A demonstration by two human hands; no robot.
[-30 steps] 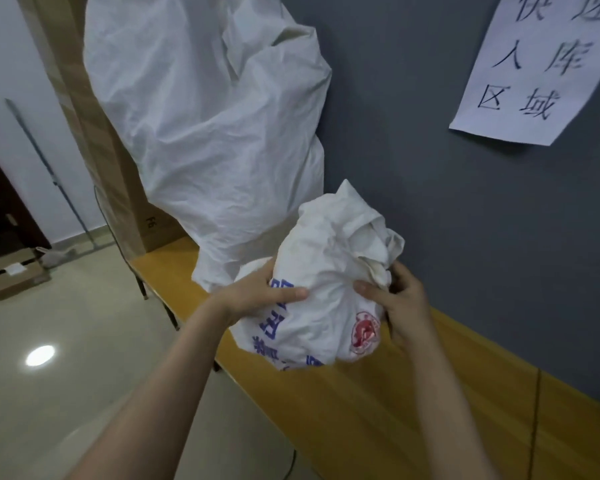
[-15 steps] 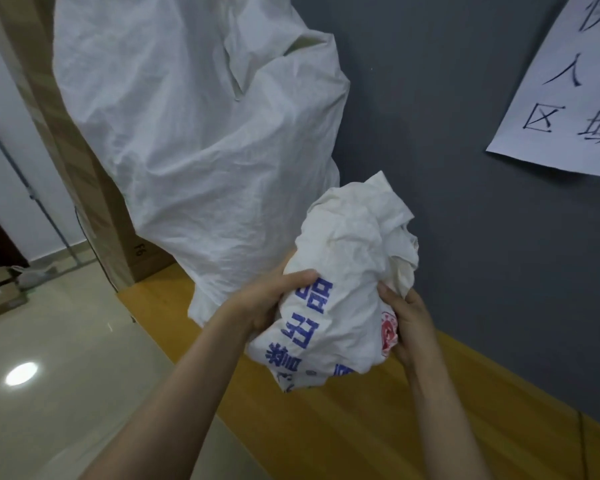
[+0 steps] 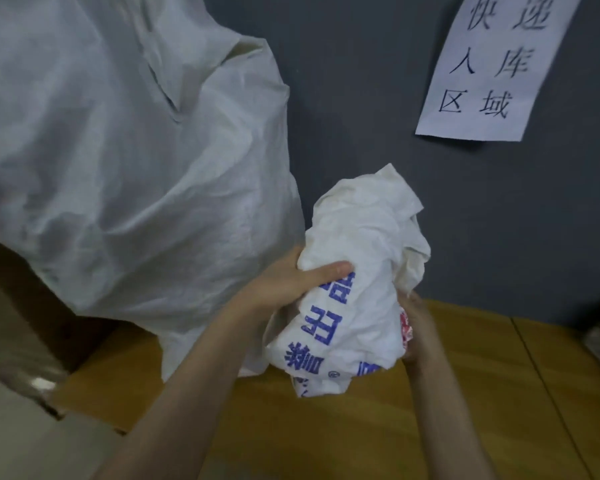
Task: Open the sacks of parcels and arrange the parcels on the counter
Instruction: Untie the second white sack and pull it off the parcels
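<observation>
Sack (image 3: 357, 271) btwn hands, long axis vertical, crumpled mouth on top, above both grips. L hand (image 3: 291, 282) clutches left side, R hand (image 3: 420, 327) clutches lower right, over desk (image 3: 465, 403).

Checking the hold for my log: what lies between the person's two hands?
The head view shows the small white sack with blue print between the left hand and the right hand; both grip it.

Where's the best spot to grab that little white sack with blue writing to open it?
Probably the loose crumpled folds at the top of the little sack, coming from above. The cloth bunches free there, while its bulging sides are held by the left hand and right hand.
</observation>
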